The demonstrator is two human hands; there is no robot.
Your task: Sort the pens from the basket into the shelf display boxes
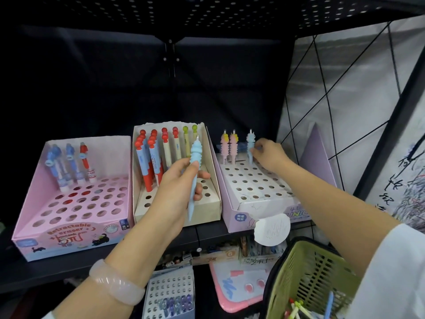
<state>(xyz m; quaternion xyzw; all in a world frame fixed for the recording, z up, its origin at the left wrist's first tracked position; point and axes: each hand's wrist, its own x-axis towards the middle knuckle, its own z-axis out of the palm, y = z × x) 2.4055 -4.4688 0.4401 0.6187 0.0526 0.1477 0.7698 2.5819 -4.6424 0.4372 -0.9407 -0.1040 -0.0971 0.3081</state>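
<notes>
My left hand (178,180) grips a light blue ridged pen (195,171) upright in front of the beige display box (212,212). My right hand (271,155) pinches another light blue ridged pen (250,140) standing in the back row of the lilac display box (232,217), beside two pink ridged pens (228,146). The beige box holds several red, blue and green-topped pens (149,155). The pink display box (23,226) on the left holds three eraser pens (69,162). The green basket (299,268) hangs at the lower right, with a few pens (299,307) inside.
The boxes stand on a dark shelf (46,272) under a perforated black shelf above. A white round tag (271,230) hangs off the lilac box's front. Below the shelf are more stationery boxes (170,293) and a pink board (239,288). A wire grid (333,100) borders the right.
</notes>
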